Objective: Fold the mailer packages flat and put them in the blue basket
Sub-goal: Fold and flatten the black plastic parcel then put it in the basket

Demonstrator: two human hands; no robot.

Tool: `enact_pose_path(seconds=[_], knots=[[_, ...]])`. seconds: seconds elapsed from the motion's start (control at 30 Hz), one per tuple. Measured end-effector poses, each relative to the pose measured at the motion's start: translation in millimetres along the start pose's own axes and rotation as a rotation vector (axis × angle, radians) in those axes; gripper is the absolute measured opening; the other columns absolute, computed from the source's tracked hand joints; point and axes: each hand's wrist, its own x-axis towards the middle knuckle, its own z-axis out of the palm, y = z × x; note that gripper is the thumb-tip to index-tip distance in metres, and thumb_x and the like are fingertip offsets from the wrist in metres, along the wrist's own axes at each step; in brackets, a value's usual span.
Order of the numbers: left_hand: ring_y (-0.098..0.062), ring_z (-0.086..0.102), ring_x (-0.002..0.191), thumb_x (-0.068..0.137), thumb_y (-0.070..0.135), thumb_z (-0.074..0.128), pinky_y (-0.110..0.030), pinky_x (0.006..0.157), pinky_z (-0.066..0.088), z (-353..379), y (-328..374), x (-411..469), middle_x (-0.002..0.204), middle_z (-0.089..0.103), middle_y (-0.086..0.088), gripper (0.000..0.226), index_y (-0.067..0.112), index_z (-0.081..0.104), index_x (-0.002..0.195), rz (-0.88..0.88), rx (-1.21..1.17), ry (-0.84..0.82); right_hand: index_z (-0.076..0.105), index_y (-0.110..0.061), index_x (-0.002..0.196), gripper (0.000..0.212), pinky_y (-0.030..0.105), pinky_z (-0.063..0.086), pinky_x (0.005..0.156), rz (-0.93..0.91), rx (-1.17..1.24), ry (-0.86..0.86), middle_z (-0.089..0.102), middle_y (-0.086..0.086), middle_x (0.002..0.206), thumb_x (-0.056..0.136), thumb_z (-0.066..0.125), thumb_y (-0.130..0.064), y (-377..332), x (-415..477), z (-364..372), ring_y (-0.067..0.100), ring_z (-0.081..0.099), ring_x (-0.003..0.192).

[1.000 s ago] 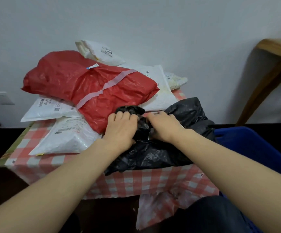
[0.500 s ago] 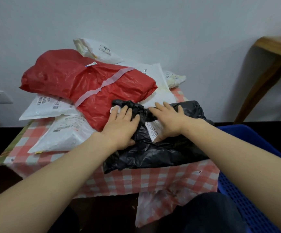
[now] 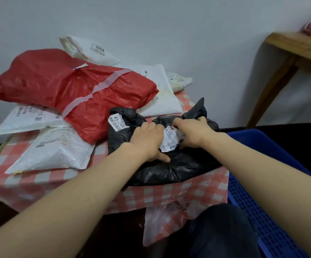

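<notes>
Both hands are curled down onto the black mailer [image 3: 169, 164], fingers bent and gripping its crumpled plastic. The left hand [image 3: 147, 140] clutches the bunched middle of the bag, thumb pressed against the lower fold. The right hand [image 3: 192, 133] grips the upper edge just beside it, fingers hooked over the plastic, with a white shipping label [image 3: 171, 140] wrinkled between the two hands. A second white label [image 3: 116, 121] sits on the raised left lobe of the bag, and a black corner sticks up behind the right hand. The black mailer is lumpy and creased, not flat, lying at the front right of the desk [image 3: 188, 192] on its red-and-white checked cloth. Behind and left of it a large red mailer [image 3: 67, 86] with a pale tape band lies across several white mailers [image 3: 54, 149]. The blue basket [image 3: 262, 192] stands just right of the desk, its perforated wall showing beside the right forearm
</notes>
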Motion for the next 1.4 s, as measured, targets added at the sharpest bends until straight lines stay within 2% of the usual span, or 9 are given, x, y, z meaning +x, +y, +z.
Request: enact_pose_path(seconds=[0.1, 0.23, 0.43, 0.6, 0.73, 0.83, 1.07, 1.23, 1.4], knots=[[-0.029, 0.023, 0.132, 0.062, 0.058, 0.077, -0.041, 0.105, 0.025, -11, 6, -7, 0.14, 0.027, -0.008, 0.109, 0.014, 0.02, 0.144, -0.006, 0.07, 0.088, 0.042, -0.024, 0.13, 0.071, 0.044, 0.036, 0.101, -0.03, 0.157, 0.095, 0.05, 0.003, 0.128, 0.069, 0.077, -0.033, 9, -10, -10, 0.028, 0.045, 0.122], [-0.025, 0.031, 0.128, 0.071, 0.058, 0.068, -0.038, 0.098, 0.028, -18, 25, -9, 0.134, 0.038, -0.003, 0.079, 0.021, 0.04, 0.135, 0.185, 0.035, 0.274, 0.06, -0.028, 0.095, 0.028, 0.033, 0.039, 0.087, -0.048, 0.229, 0.21, 0.06, -0.008, 0.097, 0.072, 0.076, -0.026, 40, -30, -31, 0.02, 0.057, 0.106], [-0.023, 0.029, 0.138, 0.072, 0.062, 0.067, -0.042, 0.108, 0.032, 6, 28, 5, 0.15, 0.031, -0.003, 0.092, 0.016, 0.032, 0.143, 0.173, -0.08, -0.093, 0.034, -0.022, 0.146, 0.096, 0.037, 0.028, 0.112, 0.004, 0.129, -0.163, 0.031, 0.0, 0.153, 0.066, 0.084, -0.037, 52, -30, 6, 0.022, 0.027, 0.141], [-0.024, 0.046, 0.121, 0.075, 0.057, 0.068, -0.039, 0.094, 0.038, 6, 24, 12, 0.129, 0.048, -0.003, 0.07, 0.021, 0.045, 0.13, 0.101, -0.108, 0.021, 0.054, -0.016, 0.106, 0.045, 0.031, 0.038, 0.076, -0.004, 0.19, 0.044, 0.058, 0.003, 0.106, 0.07, 0.081, -0.025, 45, -23, 14, 0.027, 0.053, 0.107], [-0.024, 0.049, 0.117, 0.067, 0.075, 0.059, -0.037, 0.098, 0.039, -8, 24, 6, 0.124, 0.051, -0.002, 0.076, 0.025, 0.057, 0.125, 0.048, -0.297, -0.004, 0.06, -0.029, 0.103, 0.042, 0.041, 0.033, 0.102, 0.032, 0.172, -0.078, 0.055, -0.012, 0.096, 0.068, 0.078, -0.044, 50, -33, -10, 0.01, 0.048, 0.098], [-0.025, 0.052, 0.117, 0.076, 0.062, 0.058, -0.04, 0.098, 0.043, -19, 13, 13, 0.125, 0.055, -0.002, 0.057, 0.026, 0.062, 0.12, 0.076, -0.272, 0.153, 0.074, -0.024, 0.095, 0.017, 0.026, 0.045, 0.089, 0.052, 0.546, 0.154, 0.071, -0.003, 0.097, 0.08, 0.071, -0.029, 59, -29, -37, 0.015, 0.062, 0.096], [-0.024, 0.01, 0.146, 0.076, 0.061, 0.063, -0.046, 0.117, 0.007, 2, 9, 28, 0.158, 0.01, -0.006, 0.108, 0.01, 0.004, 0.151, 0.063, 0.076, -0.126, 0.037, -0.017, 0.142, 0.073, 0.041, 0.02, 0.113, -0.015, -0.102, -0.088, 0.041, 0.006, 0.145, 0.08, 0.071, -0.037, 41, 13, -2, 0.026, 0.029, 0.139], [-0.026, 0.033, 0.13, 0.07, 0.055, 0.073, -0.039, 0.108, 0.021, 1, 20, 26, 0.136, 0.038, -0.006, 0.09, 0.017, 0.03, 0.14, 0.007, 0.011, 0.022, 0.05, -0.014, 0.107, 0.033, 0.036, 0.024, 0.097, -0.023, -0.053, 0.072, 0.062, 0.005, 0.104, 0.08, 0.066, -0.023, 32, 16, -5, 0.027, 0.055, 0.107], [-0.028, 0.043, 0.117, 0.065, 0.043, 0.08, -0.033, 0.097, 0.019, 4, 21, -2, 0.122, 0.045, -0.005, 0.08, 0.018, 0.044, 0.132, 0.151, 0.087, 0.407, 0.043, -0.015, 0.114, 0.042, 0.038, 0.028, 0.095, 0.1, -0.071, 0.15, 0.058, 0.007, 0.115, 0.08, 0.064, -0.026, 32, 0, -1, 0.028, 0.051, 0.111]])
